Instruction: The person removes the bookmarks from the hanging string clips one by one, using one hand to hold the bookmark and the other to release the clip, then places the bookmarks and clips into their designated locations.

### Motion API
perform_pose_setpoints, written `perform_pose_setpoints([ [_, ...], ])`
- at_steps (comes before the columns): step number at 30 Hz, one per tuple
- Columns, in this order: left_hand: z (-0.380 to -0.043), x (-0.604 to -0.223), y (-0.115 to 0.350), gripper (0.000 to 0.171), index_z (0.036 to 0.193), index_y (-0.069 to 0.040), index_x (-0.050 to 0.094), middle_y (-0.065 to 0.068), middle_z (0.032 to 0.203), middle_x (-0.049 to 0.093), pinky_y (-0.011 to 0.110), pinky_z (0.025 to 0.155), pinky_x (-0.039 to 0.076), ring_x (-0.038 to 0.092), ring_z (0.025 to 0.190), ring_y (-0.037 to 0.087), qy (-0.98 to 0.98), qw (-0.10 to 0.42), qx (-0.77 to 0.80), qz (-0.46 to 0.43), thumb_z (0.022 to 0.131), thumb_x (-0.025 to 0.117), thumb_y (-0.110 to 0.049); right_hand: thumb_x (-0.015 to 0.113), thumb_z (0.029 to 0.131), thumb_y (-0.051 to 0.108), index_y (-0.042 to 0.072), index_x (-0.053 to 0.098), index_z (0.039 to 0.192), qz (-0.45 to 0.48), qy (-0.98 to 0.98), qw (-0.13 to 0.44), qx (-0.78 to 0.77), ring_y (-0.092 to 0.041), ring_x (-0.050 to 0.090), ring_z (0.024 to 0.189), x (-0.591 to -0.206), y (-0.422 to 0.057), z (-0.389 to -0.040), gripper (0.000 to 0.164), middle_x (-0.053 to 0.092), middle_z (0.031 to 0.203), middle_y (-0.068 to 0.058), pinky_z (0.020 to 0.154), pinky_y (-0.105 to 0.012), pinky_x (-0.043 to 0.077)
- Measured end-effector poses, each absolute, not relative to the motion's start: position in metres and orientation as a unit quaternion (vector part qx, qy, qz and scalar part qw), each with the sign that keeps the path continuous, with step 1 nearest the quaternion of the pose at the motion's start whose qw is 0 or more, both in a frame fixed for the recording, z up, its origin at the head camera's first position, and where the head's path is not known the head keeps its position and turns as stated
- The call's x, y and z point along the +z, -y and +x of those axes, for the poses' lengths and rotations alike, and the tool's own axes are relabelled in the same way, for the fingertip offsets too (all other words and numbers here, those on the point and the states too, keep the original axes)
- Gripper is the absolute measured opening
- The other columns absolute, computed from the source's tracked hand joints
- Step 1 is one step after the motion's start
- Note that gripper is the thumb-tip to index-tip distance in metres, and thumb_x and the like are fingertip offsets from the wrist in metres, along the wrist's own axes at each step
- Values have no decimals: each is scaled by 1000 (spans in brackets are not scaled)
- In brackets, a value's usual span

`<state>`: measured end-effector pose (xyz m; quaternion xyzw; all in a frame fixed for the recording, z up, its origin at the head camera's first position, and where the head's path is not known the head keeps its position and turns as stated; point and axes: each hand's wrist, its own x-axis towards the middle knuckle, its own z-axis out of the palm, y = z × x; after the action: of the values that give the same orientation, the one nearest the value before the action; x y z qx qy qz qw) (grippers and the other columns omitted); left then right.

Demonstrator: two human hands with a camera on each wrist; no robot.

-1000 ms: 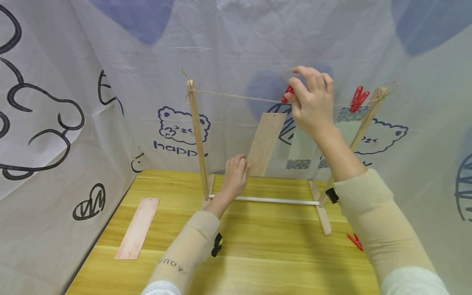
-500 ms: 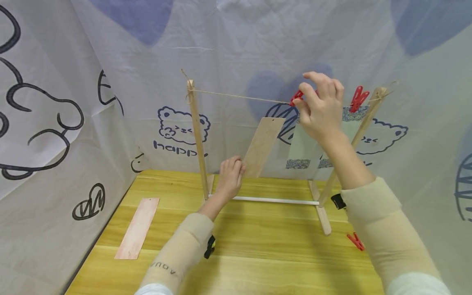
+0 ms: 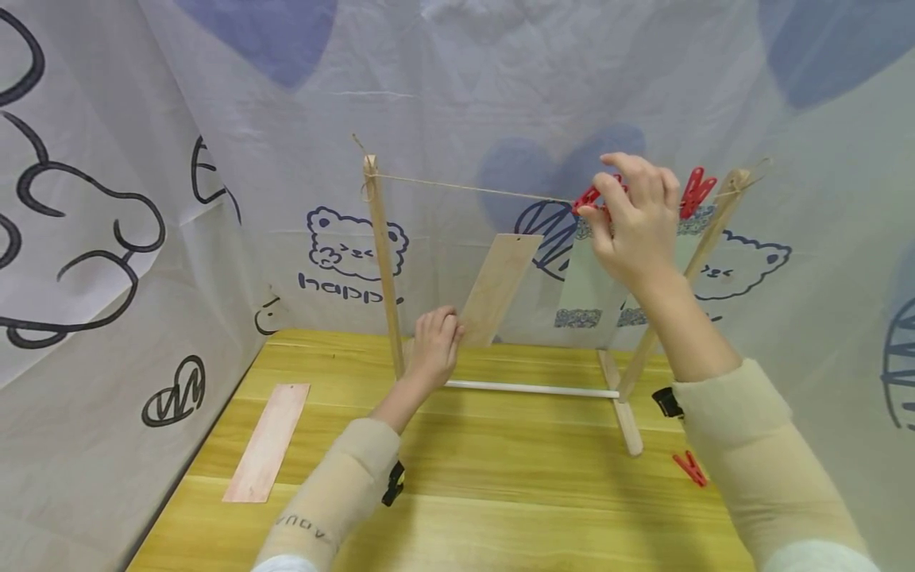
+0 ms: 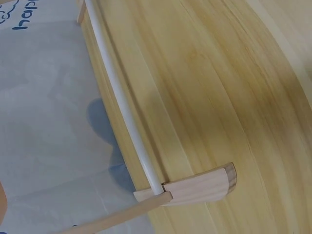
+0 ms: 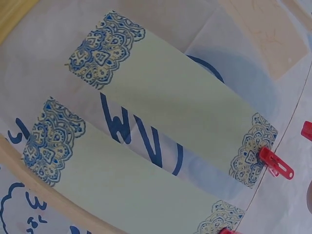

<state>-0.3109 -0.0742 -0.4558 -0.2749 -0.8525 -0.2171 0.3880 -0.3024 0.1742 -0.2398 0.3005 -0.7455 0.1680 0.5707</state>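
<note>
My left hand grips the lower end of a plain thin wooden strip, with a small hole near its top. The strip leans to the right below the string; its upper part shows in the right wrist view. Up at the string, my right hand pinches a red clothespin, which shows at the right edge of the right wrist view. Beside that hand hang two pale green bookmarks with blue patterned ends, one pegged by a red clothespin. The left wrist view leaves out the held strip.
The string runs between two wooden posts, joined low down by a white rod. A pinkish wooden strip lies on the table at left. Another red clothespin lies at right. A printed cloth stands behind.
My right hand has moved right and slightly down along the string with the clothespin. My left hand has drawn the wooden strip left and a little down.
</note>
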Motion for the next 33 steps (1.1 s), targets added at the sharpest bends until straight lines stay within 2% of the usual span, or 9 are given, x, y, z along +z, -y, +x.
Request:
perform_pose_setpoints([
  [12, -304, -456, 86, 47, 87, -2, 47, 16, 106, 49, 44, 88, 36, 47, 96, 30, 856, 383, -209, -277, 100, 14, -34, 48, 90, 43, 4, 56, 97, 312, 742, 572, 158, -31, 45, 108, -251, -184, -296, 40, 52, 116, -12, 94, -48, 25],
  [18, -300, -457, 92, 46, 86, -2, 47, 16, 103, 49, 45, 86, 37, 47, 93, 30, 846, 404, -207, -278, 101, 16, -33, 45, 91, 45, 4, 55, 97, 312, 750, 561, 158, -31, 44, 108, -257, -189, -292, 43, 52, 116, -12, 96, -47, 24],
  [25, -296, -459, 97, 45, 86, -2, 47, 16, 103, 49, 46, 84, 37, 47, 92, 31, 838, 417, -212, -280, 101, 17, -32, 44, 92, 44, 3, 53, 101, 303, 771, 544, 134, -33, 43, 109, -265, -197, -286, 42, 50, 118, -14, 93, -51, 27],
  [33, -293, -462, 102, 42, 84, -2, 46, 15, 100, 48, 47, 81, 36, 46, 90, 31, 825, 434, -223, -286, 101, 20, -30, 40, 92, 49, 2, 54, 98, 290, 769, 551, 145, -35, 45, 105, -276, -202, -280, 49, 52, 115, -15, 92, -49, 27],
])
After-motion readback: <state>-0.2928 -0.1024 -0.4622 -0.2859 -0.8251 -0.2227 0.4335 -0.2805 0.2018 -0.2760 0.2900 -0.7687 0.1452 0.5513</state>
